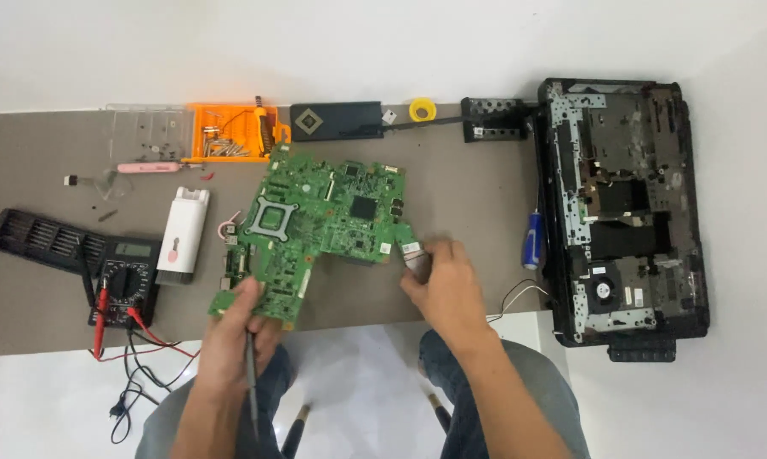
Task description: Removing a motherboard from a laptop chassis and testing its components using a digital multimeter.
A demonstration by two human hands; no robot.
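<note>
The left hand (pixel 235 327) has a tight grip on the green board (pixel 320 221) corner and a thin tool (pixel 252 374). The right hand (pixel 443 285) pinches the other corner. Beyond, the orange tray (pixel 230 132) holds screws.

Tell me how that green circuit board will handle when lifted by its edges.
The green circuit board looks thin and stiff, so it probably stays flat. Its packed small parts suggest fragility. The left hand and right hand grip opposite edges, likely steadying it.

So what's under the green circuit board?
The green circuit board is tilted over the brown mat, held by both hands. Whatever lies directly beneath it is hidden.
</note>
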